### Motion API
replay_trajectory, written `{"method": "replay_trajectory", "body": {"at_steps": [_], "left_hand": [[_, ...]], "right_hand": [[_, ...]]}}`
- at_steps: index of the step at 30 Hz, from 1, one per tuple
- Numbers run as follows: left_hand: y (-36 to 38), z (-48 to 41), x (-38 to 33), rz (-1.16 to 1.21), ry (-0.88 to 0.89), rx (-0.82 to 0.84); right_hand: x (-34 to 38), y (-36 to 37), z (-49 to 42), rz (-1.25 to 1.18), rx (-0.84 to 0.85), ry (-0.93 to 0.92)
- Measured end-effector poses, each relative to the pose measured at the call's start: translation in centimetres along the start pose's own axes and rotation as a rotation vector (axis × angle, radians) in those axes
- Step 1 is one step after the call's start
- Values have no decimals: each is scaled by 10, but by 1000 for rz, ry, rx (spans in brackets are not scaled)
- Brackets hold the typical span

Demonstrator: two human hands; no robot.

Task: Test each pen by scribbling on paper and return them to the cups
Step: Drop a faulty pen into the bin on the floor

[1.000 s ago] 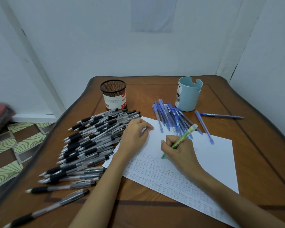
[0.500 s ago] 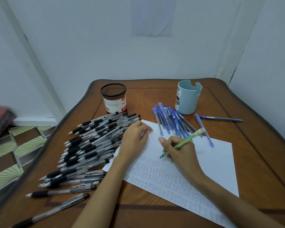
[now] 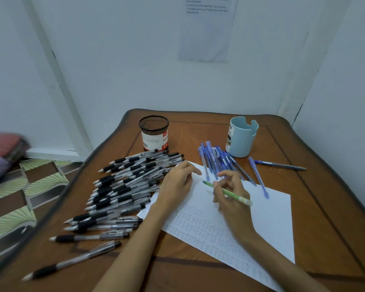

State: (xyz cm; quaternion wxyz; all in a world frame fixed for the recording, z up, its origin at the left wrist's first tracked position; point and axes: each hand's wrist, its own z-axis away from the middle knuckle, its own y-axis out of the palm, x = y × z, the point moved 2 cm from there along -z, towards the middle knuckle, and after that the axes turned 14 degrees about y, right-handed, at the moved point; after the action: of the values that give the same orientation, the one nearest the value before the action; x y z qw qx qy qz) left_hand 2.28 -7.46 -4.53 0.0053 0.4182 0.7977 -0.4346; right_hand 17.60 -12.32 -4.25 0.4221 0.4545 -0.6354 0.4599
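Observation:
My right hand (image 3: 230, 194) holds a green pen (image 3: 228, 193) lifted off the white paper (image 3: 268, 209), its tip pointing up-left and the barrel nearly flat. My left hand (image 3: 177, 182) rests palm-down on the paper's left corner, fingers together. Rows of small scribbles cover the paper's near half. A large pile of black-grip pens (image 3: 118, 186) lies left of the paper. Several blue pens (image 3: 217, 159) lie fanned behind the paper. At the back stand a black mesh cup (image 3: 153, 133) and a light blue cup (image 3: 241, 137), both showing no pens.
The brown wooden table (image 3: 325, 207) has curved edges and sits in a white-walled corner. One dark blue pen (image 3: 280, 165) lies alone right of the blue cup. Patterned floor tiles (image 3: 19, 197) and a folded cloth (image 3: 2, 152) show at the left.
My right hand lifted the green pen from its writing pose and turned it, so the tip swung from down-left on the paper to up-left in the air. The view tilted upward.

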Motion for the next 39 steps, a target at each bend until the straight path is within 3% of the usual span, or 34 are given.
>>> {"method": "replay_trajectory", "body": {"at_steps": [5,8,13,18,27,33,39], "left_hand": [[-11,5,-2,-10,-119,78],[-23,10,-9,-72,-116,157],[-66,28,-15,-107,-179,105],[-113,54,-23,-150,-227,69],[-222,127,-34,-253,-317,-62],[-299,220,-41,-316,-463,-152],[-359,343,-66,-401,-623,-245]], "right_hand": [[3,-4,8,215,-83,-238],[7,-6,12,300,-94,-238],[20,4,29,459,-111,-113],[51,27,49,486,-8,-70],[109,116,121,432,191,-218],[142,183,195,358,330,-347],[154,250,294,258,508,-323]]}}
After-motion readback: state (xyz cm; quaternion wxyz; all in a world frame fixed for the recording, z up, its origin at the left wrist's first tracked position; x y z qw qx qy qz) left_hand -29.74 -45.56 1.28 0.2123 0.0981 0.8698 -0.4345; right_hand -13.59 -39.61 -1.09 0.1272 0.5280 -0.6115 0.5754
